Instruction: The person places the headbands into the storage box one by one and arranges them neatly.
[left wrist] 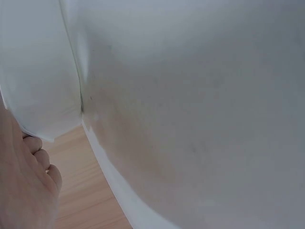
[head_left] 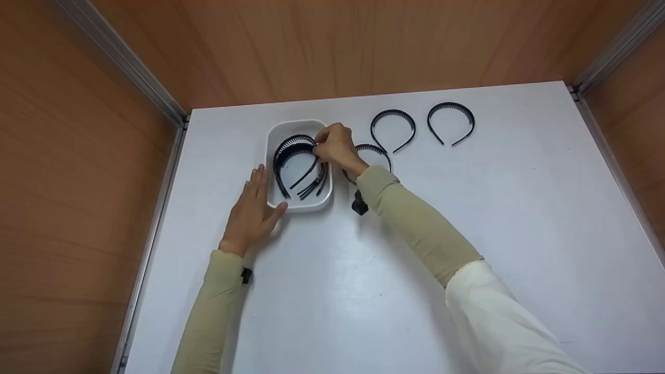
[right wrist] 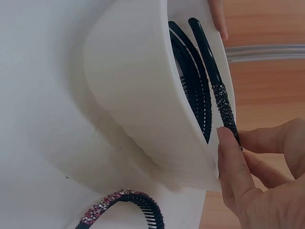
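A white plastic tub [head_left: 296,209] holds several black toothed headbands [head_left: 276,169], lying overlapped. My left hand [head_left: 249,215] rests along the tub's left side, fingers straight, thumb by its front corner. In the left wrist view, part of that hand [left wrist: 24,181] shows beside the white wall. Over the tub's right rim, my right hand [head_left: 337,148] pinches a black headband [right wrist: 220,98] between thumb and fingers. Dark sparkling stones cover part of this headband, and its smooth end reaches into the tub. The fingers conceal its gripped part.
Two headbands lie apart on the white table, one at back centre [head_left: 414,127] and one farther right [head_left: 473,122]. Another headband [head_left: 389,160], pink-stoned in the right wrist view, sits right of the tub, partly hidden by my wrist. Wooden panels [head_left: 332,47] border the table.
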The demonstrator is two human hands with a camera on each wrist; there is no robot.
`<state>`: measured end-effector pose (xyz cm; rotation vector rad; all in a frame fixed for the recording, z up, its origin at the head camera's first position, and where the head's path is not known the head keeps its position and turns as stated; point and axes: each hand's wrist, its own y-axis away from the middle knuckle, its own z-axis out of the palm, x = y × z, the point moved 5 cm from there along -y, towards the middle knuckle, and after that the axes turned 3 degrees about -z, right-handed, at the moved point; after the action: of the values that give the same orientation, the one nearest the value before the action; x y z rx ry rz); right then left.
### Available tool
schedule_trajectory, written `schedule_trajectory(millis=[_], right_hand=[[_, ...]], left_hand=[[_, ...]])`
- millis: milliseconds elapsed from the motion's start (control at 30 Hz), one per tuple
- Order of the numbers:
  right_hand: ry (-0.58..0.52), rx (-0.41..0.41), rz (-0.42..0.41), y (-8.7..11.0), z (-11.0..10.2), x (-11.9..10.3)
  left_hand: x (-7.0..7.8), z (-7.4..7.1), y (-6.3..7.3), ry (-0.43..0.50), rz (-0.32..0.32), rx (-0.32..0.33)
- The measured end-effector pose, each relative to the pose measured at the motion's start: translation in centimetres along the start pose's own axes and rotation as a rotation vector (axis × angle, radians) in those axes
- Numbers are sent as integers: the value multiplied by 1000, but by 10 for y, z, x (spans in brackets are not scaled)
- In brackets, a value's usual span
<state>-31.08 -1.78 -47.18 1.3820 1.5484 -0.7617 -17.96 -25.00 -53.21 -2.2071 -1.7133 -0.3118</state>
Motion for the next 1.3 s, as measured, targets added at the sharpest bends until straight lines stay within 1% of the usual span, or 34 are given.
schedule_trajectory(millis=[133,333,433,567,700,833,1000,1200,1300], right_hand=[[35,1,-15,0,1,-2],[110,3,1,-1,1,-3],[161,5,-28,-1,2,-4],[198,11,-69,-1,2,-6],[212,16,-92,1,1,-7],[201,10,-100,2,1,-8],[189,0,-99,3,2,-8],[198,12,-81,4,0,-7],[189,12,-89,4,-1,-8]], left_hand=[[0,0,0,-1,-1,-1],[0,0,-1,-11,-4,-7],[1,0,0,-13,-3,-5],[1,0,0,-12,-1,0],[1,0,0,-6,2,2],[0,0,0,-7,-4,-1],[-1,1,1,-16,-9,-2],[0,0,1,-9,-3,-7],[0,1,0,-8,1,-10]])
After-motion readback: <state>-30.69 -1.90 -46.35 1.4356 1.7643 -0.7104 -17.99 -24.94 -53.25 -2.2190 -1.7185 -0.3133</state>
